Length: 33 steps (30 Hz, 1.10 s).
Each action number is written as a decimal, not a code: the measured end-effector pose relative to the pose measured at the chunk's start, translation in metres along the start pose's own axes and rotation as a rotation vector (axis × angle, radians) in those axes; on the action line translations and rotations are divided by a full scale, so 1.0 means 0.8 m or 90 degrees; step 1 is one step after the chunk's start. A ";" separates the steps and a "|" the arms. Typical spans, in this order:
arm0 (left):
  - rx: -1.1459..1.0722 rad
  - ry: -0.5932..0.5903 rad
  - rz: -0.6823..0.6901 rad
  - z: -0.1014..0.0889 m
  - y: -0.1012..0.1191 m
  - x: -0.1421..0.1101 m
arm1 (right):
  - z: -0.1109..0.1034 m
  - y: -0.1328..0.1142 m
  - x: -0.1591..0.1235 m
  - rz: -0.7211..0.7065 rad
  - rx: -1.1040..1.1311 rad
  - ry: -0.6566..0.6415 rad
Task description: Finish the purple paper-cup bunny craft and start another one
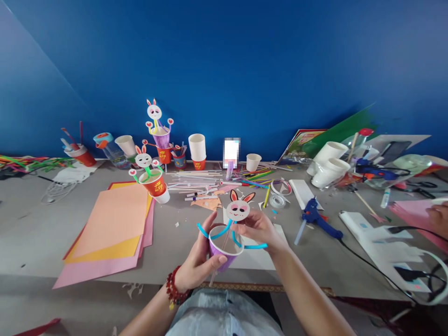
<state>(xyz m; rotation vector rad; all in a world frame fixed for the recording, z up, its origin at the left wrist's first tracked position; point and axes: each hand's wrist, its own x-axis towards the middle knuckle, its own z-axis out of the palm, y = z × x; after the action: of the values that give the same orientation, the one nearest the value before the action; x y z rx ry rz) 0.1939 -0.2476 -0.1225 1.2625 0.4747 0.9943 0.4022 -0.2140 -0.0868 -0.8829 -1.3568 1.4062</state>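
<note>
My left hand (201, 259) is wrapped round a purple paper cup (227, 260) with a white rim, close in front of my body. Blue straws (257, 246) bend out over both sides of the rim like arms. Above the cup sits a white paper rabbit face (238, 211) with red-lined ears, joined to the straws. My right hand (257, 228) pinches at the straws just below the face; its fingertips are partly behind it. A clear stick (212, 278) pokes out under the cup.
Colored paper sheets (108, 224) lie at left, near a finished rabbit cup (154, 184). A blue glue gun (320, 219) and a white power strip (378, 247) with cords are at right. Another person's hand (439, 217) shows at the right edge. Straws and pens (196, 184) lie behind.
</note>
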 end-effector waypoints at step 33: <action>-0.094 0.035 -0.038 0.001 -0.007 0.007 | 0.003 0.009 0.000 0.064 0.053 0.078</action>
<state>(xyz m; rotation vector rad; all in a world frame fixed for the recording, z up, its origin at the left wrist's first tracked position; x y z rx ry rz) 0.1994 -0.2435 -0.1266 1.0859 0.4706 0.9965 0.3988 -0.2141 -0.0938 -0.9772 -1.1672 1.4496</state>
